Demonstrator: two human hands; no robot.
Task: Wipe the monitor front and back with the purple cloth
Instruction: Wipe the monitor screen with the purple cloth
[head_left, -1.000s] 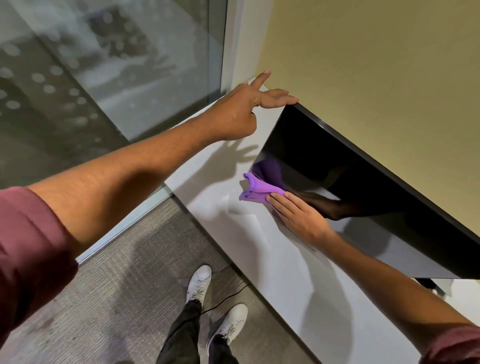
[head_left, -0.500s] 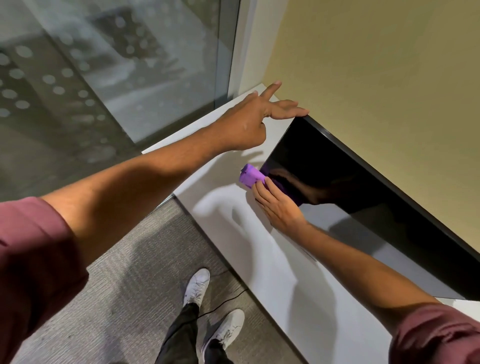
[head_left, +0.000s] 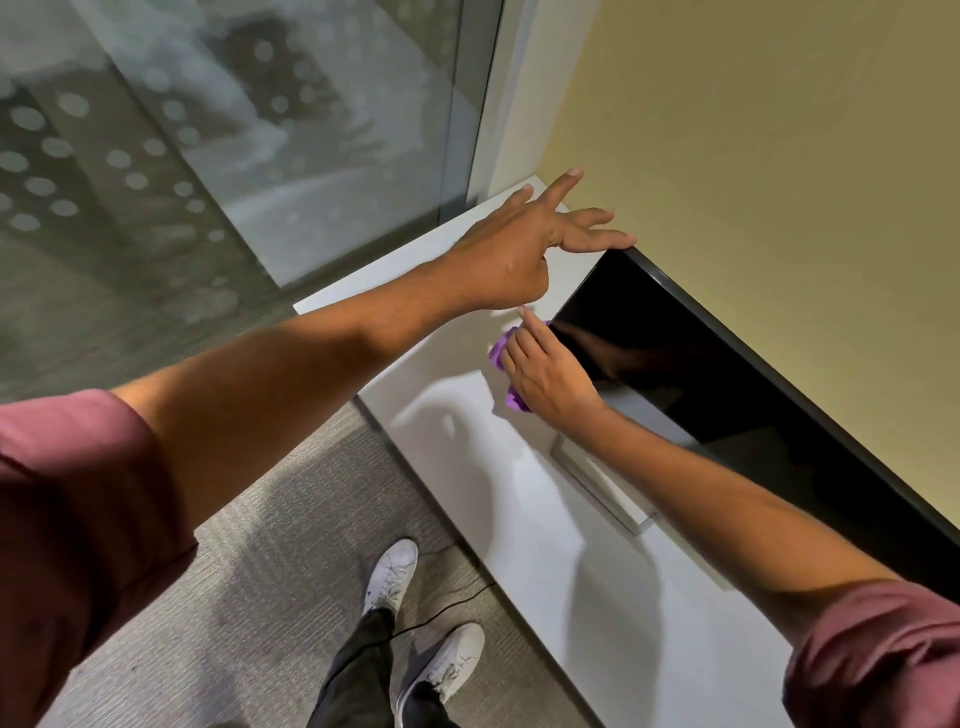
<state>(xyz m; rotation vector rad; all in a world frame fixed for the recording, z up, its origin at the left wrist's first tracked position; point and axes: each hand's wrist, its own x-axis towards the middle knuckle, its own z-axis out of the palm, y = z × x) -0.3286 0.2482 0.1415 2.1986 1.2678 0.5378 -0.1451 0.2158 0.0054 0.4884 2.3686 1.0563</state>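
A black monitor (head_left: 717, 374) stands on a white desk (head_left: 519, 499), its dark screen facing me and its back toward the yellow wall. My left hand (head_left: 524, 249) reaches over the desk, fingers spread, fingertips resting on the monitor's top left corner. My right hand (head_left: 545, 374) presses the purple cloth (head_left: 500, 353) against the screen's lower left edge. Most of the cloth is hidden under that hand; only bits show at its left and below it.
The monitor's silver stand base (head_left: 602, 488) lies on the desk under my right forearm. A glass wall (head_left: 234, 130) rises at the left. My white shoes (head_left: 395, 577) stand on grey carpet, with a thin black cable (head_left: 452, 603) running past them.
My right hand has slid the cloth left and up along the screen's lower edge to its left side. The left hand stays on the top corner. The view has shifted slightly.
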